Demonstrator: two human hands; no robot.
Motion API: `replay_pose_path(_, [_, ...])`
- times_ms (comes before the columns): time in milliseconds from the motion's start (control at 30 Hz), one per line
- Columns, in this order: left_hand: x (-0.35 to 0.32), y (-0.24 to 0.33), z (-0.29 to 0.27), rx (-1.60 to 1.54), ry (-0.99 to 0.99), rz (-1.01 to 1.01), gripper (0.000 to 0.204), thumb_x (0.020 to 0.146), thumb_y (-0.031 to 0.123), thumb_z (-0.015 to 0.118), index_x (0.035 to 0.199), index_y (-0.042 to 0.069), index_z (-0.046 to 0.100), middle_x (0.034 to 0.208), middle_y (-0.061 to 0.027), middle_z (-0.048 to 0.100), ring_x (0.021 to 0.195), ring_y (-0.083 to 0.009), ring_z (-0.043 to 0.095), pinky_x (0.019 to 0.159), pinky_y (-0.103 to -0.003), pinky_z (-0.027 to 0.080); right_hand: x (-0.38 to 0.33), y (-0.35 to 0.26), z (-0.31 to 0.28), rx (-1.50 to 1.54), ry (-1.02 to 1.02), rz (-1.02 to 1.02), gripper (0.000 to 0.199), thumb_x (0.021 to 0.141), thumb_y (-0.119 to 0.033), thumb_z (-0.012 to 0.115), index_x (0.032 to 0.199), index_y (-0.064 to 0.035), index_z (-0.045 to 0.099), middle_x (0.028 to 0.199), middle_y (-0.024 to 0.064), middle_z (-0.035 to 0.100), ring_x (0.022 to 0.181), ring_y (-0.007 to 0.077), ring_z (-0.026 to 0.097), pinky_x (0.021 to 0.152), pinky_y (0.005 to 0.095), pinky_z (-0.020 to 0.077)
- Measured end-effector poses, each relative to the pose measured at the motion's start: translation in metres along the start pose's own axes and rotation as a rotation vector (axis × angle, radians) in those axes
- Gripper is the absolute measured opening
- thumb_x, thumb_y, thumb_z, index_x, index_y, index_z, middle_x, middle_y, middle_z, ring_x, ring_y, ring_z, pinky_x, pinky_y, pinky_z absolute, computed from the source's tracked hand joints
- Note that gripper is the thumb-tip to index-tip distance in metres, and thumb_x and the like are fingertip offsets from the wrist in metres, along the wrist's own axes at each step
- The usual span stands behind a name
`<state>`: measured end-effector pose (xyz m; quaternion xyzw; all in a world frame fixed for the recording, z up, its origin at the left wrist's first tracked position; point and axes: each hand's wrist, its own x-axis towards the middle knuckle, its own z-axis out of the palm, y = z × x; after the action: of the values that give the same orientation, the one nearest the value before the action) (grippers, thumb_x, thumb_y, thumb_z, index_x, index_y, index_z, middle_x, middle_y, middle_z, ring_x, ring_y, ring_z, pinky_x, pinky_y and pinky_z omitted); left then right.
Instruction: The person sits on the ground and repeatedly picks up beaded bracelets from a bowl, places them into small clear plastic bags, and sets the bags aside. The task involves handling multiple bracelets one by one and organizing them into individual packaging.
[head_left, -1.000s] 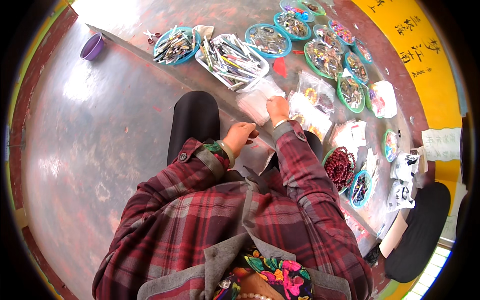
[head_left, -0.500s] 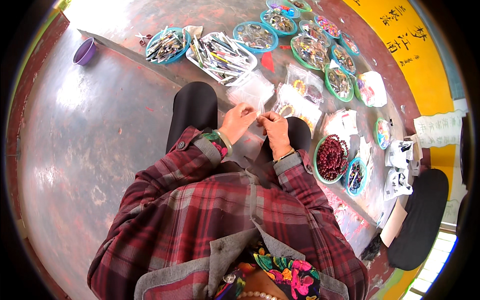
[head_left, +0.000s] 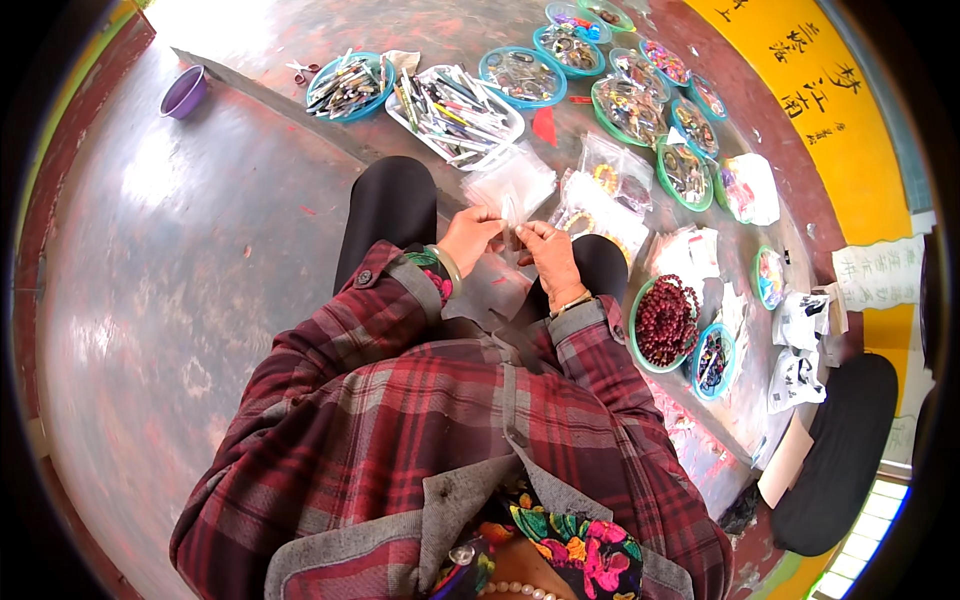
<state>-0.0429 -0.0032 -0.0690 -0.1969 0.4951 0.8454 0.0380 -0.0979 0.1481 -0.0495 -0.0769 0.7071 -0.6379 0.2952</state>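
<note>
Pinching a small clear bag between both hands above the lap: left hand at 9 o'clock of it, right hand at 4 o'clock, fingertips of each closed on its edges. Lying just beyond at 12 o'clock, a pile of clear bags. Sitting at 3 o'clock, a bowl of dark red beads; at 11 o'clock, a tray of pens.

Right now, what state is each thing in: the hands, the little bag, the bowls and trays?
Left hand: pinching the small clear bag.
Right hand: pinching the same bag.
Small clear bag: held up between both hands.
Bowl of dark red beads: heaped full.
White tray of pens: full.
Purple bowl: upright, set apart.
Scissors: lying flat.
</note>
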Motion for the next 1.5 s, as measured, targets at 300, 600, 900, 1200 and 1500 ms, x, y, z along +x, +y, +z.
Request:
replay_pose_path(300, [0.003, -0.005, -0.004, 0.015, 0.027, 0.029, 0.012, 0.083, 0.008, 0.057, 0.09, -0.001, 0.053, 0.082, -0.0051, 0.057, 0.075, -0.0151, 0.058, 0.068, -0.03, 0.049, 0.009, 0.009, -0.006, -0.215, 0.146, -0.042, 0.019, 0.087, -0.021, 0.056, 0.085, -0.0028, 0.06, 0.075, 0.0033, 0.063, 0.06, 0.0095, 0.059, 0.049, 0.023, 0.0441])
replay_pose_path(600, [0.003, -0.005, -0.007, 0.914, 0.232, 0.29, 0.041, 0.079, 0.007, 0.05, 0.118, 0.001, 0.041, 0.085, -0.0219, 0.059, 0.075, -0.0348, 0.06, 0.067, -0.04, 0.048, -0.006, 0.004, 0.014, -0.986, 0.257, -0.652, 0.009, 0.08, -0.018, 0.055, 0.081, -0.0082, 0.055, 0.076, 0.0132, 0.059, 0.069, 0.0327, 0.058, 0.058, 0.0386, 0.0461])
replay_pose_path(900, [-0.012, 0.008, -0.006, 1.435, 0.181, 0.737, 0.019, 0.072, 0.001, 0.051, 0.087, 0.0, 0.061, 0.1, -0.0196, 0.055, 0.09, -0.0373, 0.054, 0.081, -0.039, 0.044, -0.01, 0.0, 0.017, -1.161, 0.202, -0.84, 0.01, 0.081, -0.016, 0.053, 0.076, -0.008, 0.05, 0.069, 0.0122, 0.054, 0.06, 0.0328, 0.056, 0.052, 0.0413, 0.0442])
replay_pose_path(1200, [-0.005, 0.005, -0.006, 1.403, 0.107, 0.815, 0.009, 0.073, 0.003, 0.052, 0.075, -0.002, 0.06, 0.088, -0.0176, 0.058, 0.088, -0.0366, 0.053, 0.078, -0.04, 0.045, 0.002, 0.018, 0.002, -0.976, 0.256, -0.432, 0.015, 0.073, -0.011, 0.057, 0.087, -0.0064, 0.057, 0.084, 0.0145, 0.061, 0.08, 0.0328, 0.059, 0.068, 0.0402, 0.0461])
replay_pose_path(1500, [-0.006, -0.01, -0.015, 1.525, -0.135, 0.536, 0.024, 0.065, -0.004, 0.05, 0.087, -0.003, 0.059, 0.094, -0.0229, 0.056, 0.095, -0.0395, 0.053, 0.08, -0.042, 0.045, 0.011, 0.03, -0.006, -1.003, 0.346, -0.552, 0.018, 0.069, -0.004, 0.052, 0.085, -0.0036, 0.059, 0.08, 0.0162, 0.06, 0.079, 0.034, 0.058, 0.069, 0.0405, 0.0455])
